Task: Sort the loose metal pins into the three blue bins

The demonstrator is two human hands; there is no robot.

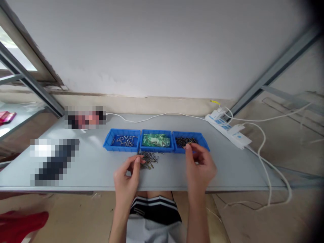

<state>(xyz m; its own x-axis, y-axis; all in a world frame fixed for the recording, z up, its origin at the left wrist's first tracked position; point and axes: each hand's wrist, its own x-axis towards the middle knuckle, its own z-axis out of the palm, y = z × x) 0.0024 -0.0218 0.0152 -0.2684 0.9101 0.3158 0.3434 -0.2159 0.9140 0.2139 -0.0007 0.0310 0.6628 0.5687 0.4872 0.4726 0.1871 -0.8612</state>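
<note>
My left hand (127, 173) is closed in a pinch at the left side of a loose pile of thin metal pins or screws (151, 159) on the table. Anything between its fingertips is too small to name. Over the front of the right blue bin (204, 143), my right hand (201, 165) also pinches thumb to finger, on something I cannot make out. That bin holds dark, screw-like pieces (181, 141). Small green-and-clear packets (155, 140) fill the middle blue bin (144, 148). Slim silvery pieces (126, 140) lie scattered in the left blue bin (108, 143).
The bins stand side by side on a grey table (164, 179) against a wall. A white power strip (227, 130) with plugs and cables lies at the right. Two blurred-out items, one dark (55, 165), are on the left. Metal frame posts rise at both sides.
</note>
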